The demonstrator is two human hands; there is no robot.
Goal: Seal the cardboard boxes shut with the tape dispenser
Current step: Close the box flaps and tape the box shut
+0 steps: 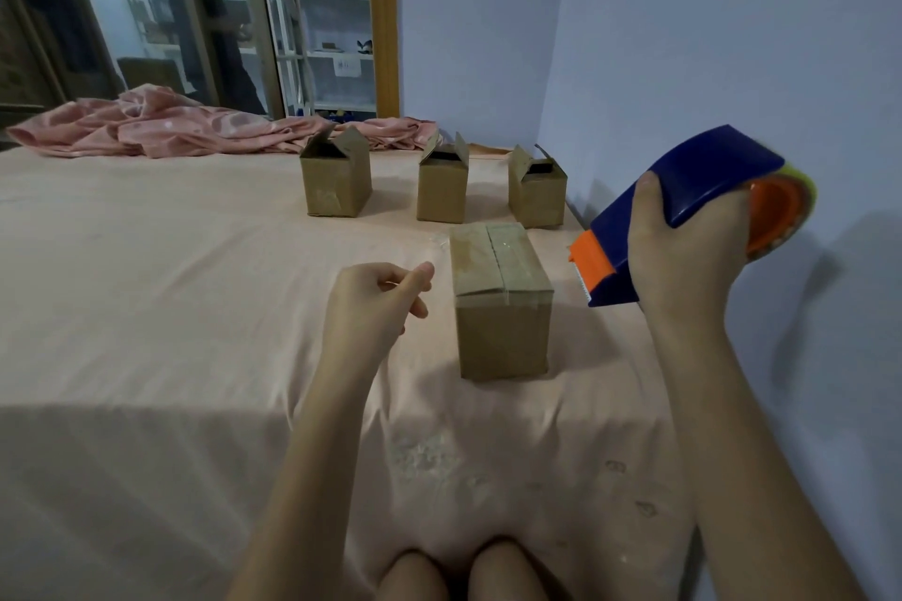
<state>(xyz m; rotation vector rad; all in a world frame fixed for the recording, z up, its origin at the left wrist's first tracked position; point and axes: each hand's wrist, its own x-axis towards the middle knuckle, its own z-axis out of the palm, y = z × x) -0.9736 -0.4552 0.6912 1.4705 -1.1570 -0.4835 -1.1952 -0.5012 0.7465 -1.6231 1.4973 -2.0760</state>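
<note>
A small cardboard box (502, 307) stands on the pink bed sheet, its top flaps closed with clear tape along the seam. My right hand (683, 254) grips a blue and orange tape dispenser (693, 205), lifted to the right of this box, its cutter end pointing down and left. My left hand (376, 298) hovers left of the box, fingers loosely curled, holding nothing I can make out. Farther back stand three more boxes with raised flaps: a left box (336, 183), a middle box (441, 188) and a right box (537, 193).
A crumpled pink blanket (161, 122) lies along the far edge of the bed. A pale wall (732, 39) runs close along the right side. Glass doors and shelves stand beyond the bed. My knees (459, 571) show at the bottom edge.
</note>
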